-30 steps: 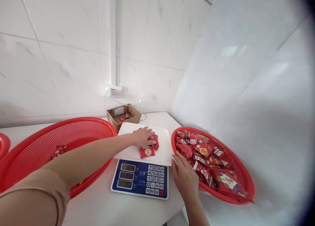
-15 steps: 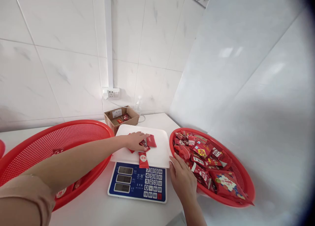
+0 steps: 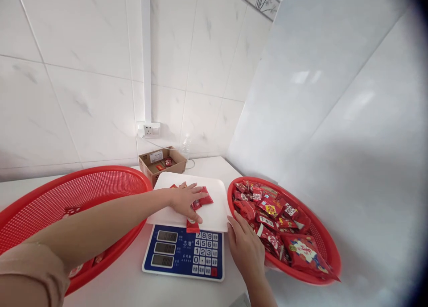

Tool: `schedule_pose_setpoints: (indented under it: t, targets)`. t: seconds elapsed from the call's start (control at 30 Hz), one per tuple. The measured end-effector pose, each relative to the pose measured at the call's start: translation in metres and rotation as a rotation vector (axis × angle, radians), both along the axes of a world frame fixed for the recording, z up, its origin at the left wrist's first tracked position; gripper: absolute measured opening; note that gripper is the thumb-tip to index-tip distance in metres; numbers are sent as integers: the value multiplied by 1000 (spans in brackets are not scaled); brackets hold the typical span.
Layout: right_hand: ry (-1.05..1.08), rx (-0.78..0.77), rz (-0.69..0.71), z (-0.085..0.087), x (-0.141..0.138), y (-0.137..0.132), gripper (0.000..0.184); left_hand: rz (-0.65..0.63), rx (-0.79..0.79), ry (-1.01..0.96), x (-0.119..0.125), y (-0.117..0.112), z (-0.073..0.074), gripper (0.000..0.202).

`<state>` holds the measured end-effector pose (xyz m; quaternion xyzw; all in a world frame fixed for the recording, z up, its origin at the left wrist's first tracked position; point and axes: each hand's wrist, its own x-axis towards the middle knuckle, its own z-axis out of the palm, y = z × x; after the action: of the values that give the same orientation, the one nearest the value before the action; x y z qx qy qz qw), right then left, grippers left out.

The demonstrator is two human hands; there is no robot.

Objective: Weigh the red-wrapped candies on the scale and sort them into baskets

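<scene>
spreading wide, the fingers of the left hand (image 3: 187,202) lie over a small cluster of red snack packets (image 3: 206,195) on the white pan (image 3: 214,217) of the digital scale (image 3: 187,253). half a second ago that hand sat a little farther back; now it has come forward, and its thumb reaches over the front packet (image 3: 193,227), which juts past the pan's near edge onto the top of the keypad. a second ago that packet lay crosswise, wholly on the pan; it points toward the person now. to my eye that brings the stray one under the same hand as the others, though i can't tell whether the thumb presses it or only hovers above. the right hand (image 3: 246,246) has barely shifted: its fingers lie close together, slightly bent, at the pan's right corner beside the red plastic basket (image 3: 336,253) heaped with packets, and i can't make out if it grips anything. the other red basket (image 3: 112,181), on the left, lies partly behind the left forearm, with a few packets showing inside.
</scene>
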<state>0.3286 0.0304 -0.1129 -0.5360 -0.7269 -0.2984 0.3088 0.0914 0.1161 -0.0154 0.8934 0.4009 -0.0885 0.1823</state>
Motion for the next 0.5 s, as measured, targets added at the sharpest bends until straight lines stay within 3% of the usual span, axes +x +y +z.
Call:
schedule_pose_setpoints:
  t: [0.1, 0.23, 0.37, 0.5]
  targets:
    - [12, 6, -3, -2, 0, 0, 36, -21, -14, 9, -8, -2, -3, 106]
    - [17, -5, 3, -4, 0, 1, 36, 26, 22, 0, -13, -5, -9, 92]
    - [21, -22, -15, -4, 0, 1, 39, 78, 113, -52, -7, -10, -14, 70]
    - [27, -4, -6, -5, 0, 0, 39, 125, 212, -94, 3, -14, -20, 65]
